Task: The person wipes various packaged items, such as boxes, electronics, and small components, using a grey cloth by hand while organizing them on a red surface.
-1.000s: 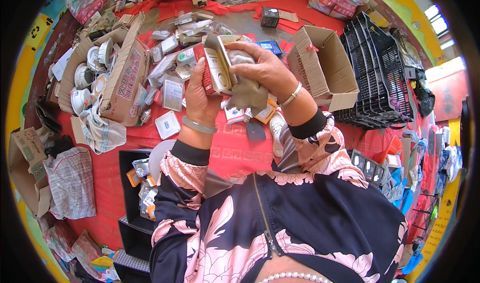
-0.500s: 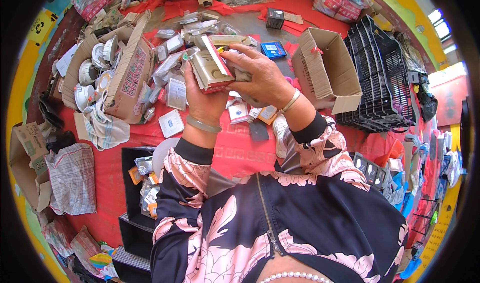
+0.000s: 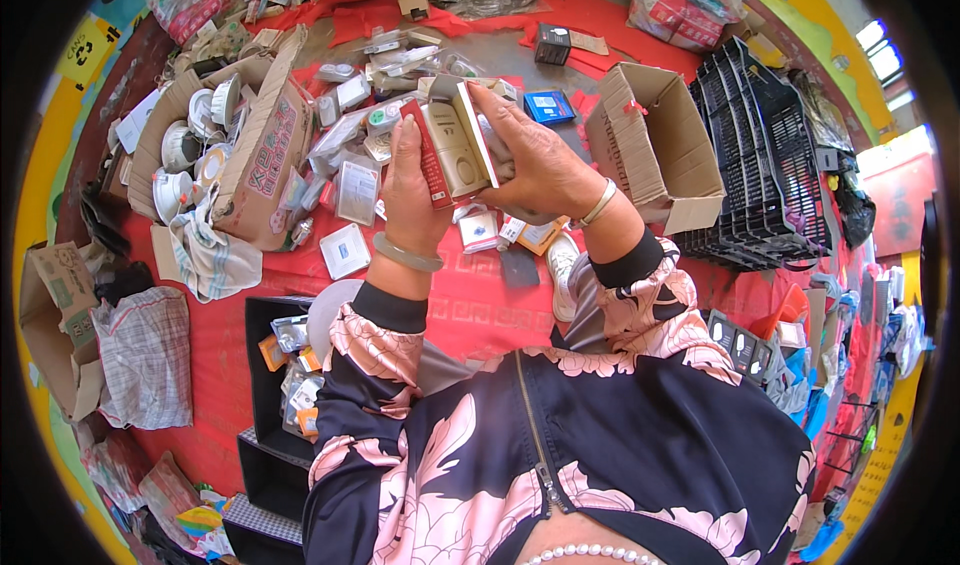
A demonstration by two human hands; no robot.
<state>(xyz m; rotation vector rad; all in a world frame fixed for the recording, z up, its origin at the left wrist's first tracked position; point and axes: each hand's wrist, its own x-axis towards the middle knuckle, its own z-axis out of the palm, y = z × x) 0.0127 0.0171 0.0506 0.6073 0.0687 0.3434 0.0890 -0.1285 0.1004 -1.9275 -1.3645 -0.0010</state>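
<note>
Both my hands hold one small packaged item [image 3: 455,145] up over a red cloth: a beige, flat device in a red and white box. My left hand [image 3: 412,190] grips its red left side, with a pale green bangle at the wrist. From the right, my right hand [image 3: 540,170] wraps the box's white edge; a bracelet sits at that wrist. Below the hands lie several small white packaged pieces [image 3: 345,250] on the cloth.
A cardboard box [image 3: 255,155] with white round fittings lies at the left. An open empty cardboard box [image 3: 655,145] stands at the right, next to a black plastic crate [image 3: 765,165]. Black trays [image 3: 270,355] with small packs sit near my left elbow. Loose packages cover the back.
The hands have turned the boxed item and raised it slightly, so the beige front now faces up and right. Both hands stay on it.
</note>
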